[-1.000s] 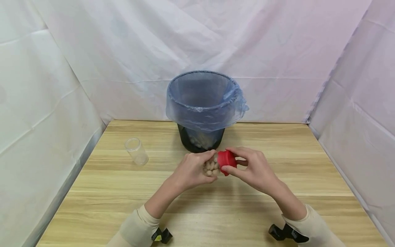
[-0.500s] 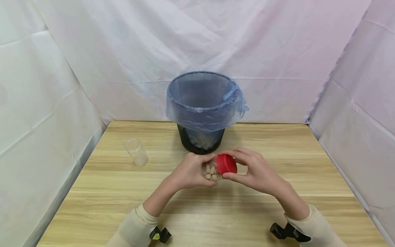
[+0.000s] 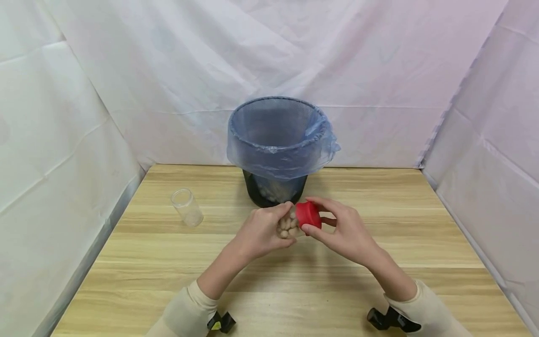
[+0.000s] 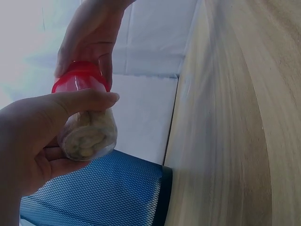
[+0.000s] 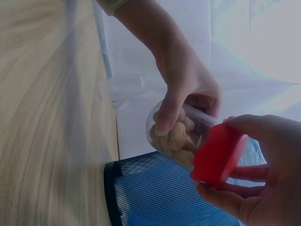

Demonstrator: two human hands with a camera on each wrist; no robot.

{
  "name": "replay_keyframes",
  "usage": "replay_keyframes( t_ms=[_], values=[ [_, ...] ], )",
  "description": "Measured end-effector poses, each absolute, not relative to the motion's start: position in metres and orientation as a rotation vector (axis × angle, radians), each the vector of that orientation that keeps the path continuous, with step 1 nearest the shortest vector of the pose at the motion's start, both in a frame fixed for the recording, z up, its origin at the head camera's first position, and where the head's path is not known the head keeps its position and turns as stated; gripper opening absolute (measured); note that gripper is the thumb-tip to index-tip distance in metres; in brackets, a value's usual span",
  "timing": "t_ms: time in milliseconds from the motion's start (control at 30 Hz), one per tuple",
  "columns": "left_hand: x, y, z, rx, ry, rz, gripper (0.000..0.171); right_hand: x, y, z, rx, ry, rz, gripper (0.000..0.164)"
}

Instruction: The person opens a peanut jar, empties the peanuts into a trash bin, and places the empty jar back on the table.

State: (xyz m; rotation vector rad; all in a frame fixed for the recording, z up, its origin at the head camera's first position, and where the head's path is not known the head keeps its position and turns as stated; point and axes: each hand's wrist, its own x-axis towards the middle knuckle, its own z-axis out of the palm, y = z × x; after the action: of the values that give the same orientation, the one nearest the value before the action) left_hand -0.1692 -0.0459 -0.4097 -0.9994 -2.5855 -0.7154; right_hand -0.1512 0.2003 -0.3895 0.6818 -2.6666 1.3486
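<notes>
My left hand grips a clear jar that holds several peanuts in their shells. The jar is tilted on its side above the table, its base towards the left. A red lid covers the jar's mouth. Fingers and thumb of my right hand pinch this lid by its sides. In the right wrist view, the thumb of the left hand presses along the jar's wall. Part of the jar is hidden behind the left hand in the head view.
A black mesh bin lined with a blue bag stands just beyond the hands; pale things show low inside it. A second clear jar, lidless, stands on the wooden table at the left. White cloth surrounds the table.
The right hand has turned the red lid back and forth, and its angle on the jar differs from half a second ago. Both hands have shifted slightly up in the head view.
</notes>
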Motion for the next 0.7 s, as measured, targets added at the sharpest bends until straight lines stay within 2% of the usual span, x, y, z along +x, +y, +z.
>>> replay_keyframes(
  t_ms=[367,700],
  values=[
    [-0.1668,-0.0445,-0.4097,-1.006,-2.571,-0.717,0.058,-0.1535,0.2040,-0.3892,0.761,-2.647,1.411,0.063],
    [-0.1721,-0.0534,-0.4028,-1.095,-2.699,-1.034,0.081,-0.1515,0.2094,-0.3808,1.067,-2.563,1.196,0.066]
  ],
)
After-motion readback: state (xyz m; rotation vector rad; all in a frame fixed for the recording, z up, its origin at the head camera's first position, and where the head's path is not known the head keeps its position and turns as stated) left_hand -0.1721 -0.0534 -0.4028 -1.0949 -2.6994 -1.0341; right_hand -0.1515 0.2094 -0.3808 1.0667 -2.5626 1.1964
